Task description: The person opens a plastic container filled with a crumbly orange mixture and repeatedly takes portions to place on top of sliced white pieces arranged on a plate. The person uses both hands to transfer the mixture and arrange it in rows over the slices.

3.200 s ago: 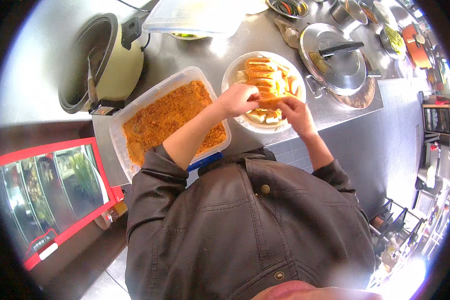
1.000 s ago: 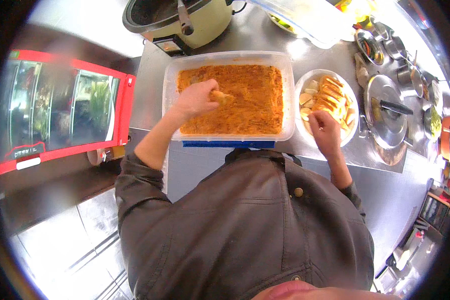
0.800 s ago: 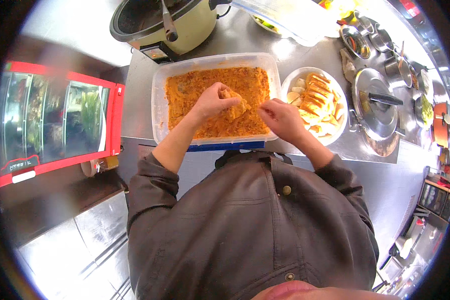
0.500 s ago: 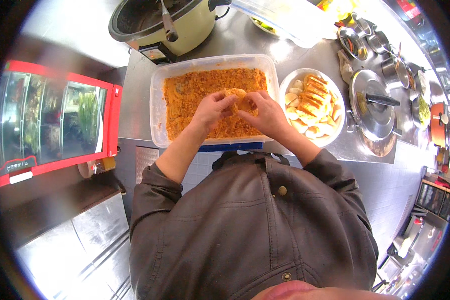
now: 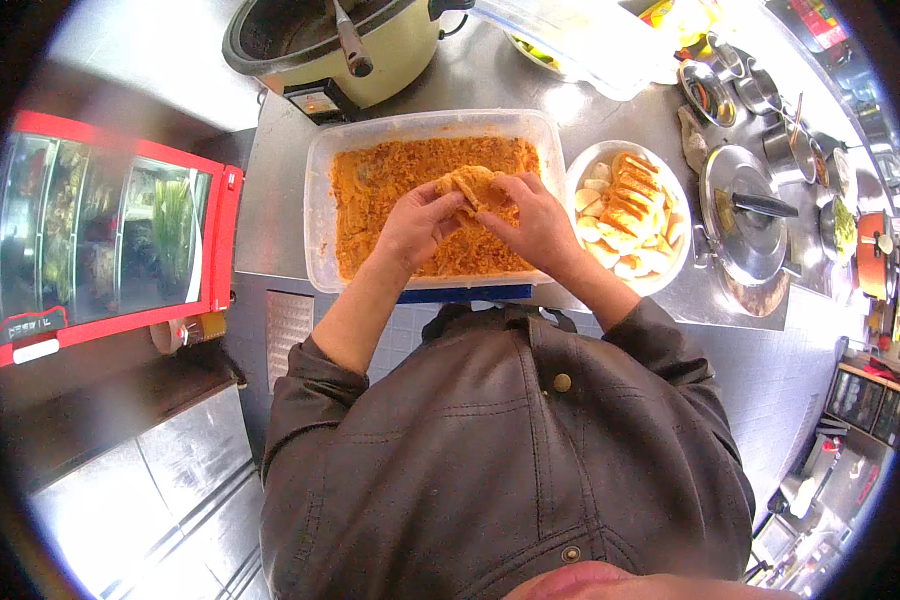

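Note:
Both my hands are over a clear plastic tub (image 5: 322,190) filled with a crumbly orange-brown food mix (image 5: 380,185). Between them is a thin, rounded, golden-orange piece of food (image 5: 473,182), folded or curled at its left side. My left hand (image 5: 417,222) pinches that side with thumb and fingers. At the opposite side, my right hand (image 5: 532,218) grips the piece, its fingers partly covering it. The piece is too small to tell its exact kind. Right of the tub, a white plate (image 5: 580,165) carries sliced golden-brown food (image 5: 632,205) and pale rounded pieces (image 5: 595,190).
A cream cooker (image 5: 395,70) with a handled utensil in it stands behind the tub. A metal pot lid with a black handle (image 5: 745,215) lies right of the plate. Steel pans (image 5: 758,85) line the far right. A red-framed glass cabinet (image 5: 222,240) is at the left.
The piece of food has turned in my hands, and its left side now looks folded. My hands have stayed over the tub. The whole view has shifted slightly.

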Action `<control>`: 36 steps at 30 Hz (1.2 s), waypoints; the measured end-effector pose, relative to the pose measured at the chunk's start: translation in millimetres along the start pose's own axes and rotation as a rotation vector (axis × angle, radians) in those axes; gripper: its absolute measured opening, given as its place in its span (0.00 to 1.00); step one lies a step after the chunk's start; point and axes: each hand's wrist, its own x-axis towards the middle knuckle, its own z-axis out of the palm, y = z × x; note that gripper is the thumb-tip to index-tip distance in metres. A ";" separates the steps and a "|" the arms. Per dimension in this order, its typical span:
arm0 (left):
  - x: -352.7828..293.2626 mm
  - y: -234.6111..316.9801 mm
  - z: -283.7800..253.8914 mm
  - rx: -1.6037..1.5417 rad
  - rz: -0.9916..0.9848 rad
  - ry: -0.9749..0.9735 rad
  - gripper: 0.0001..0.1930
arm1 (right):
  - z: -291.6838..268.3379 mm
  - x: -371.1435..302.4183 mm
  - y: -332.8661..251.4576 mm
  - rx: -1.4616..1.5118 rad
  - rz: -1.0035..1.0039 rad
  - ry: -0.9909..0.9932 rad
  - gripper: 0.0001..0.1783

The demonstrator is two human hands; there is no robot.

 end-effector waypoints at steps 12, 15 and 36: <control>-3.5 -11.8 7.1 0.335 0.232 0.076 0.13 | 14.9 2.0 -5.9 -0.134 0.023 0.078 0.16; -3.9 -13.8 6.3 0.351 0.236 0.080 0.12 | 15.7 4.3 -5.0 -0.170 0.041 0.024 0.14; -20.8 15.5 27.0 1.123 0.518 0.069 0.15 | 2.7 -1.9 11.4 0.584 0.431 -0.028 0.16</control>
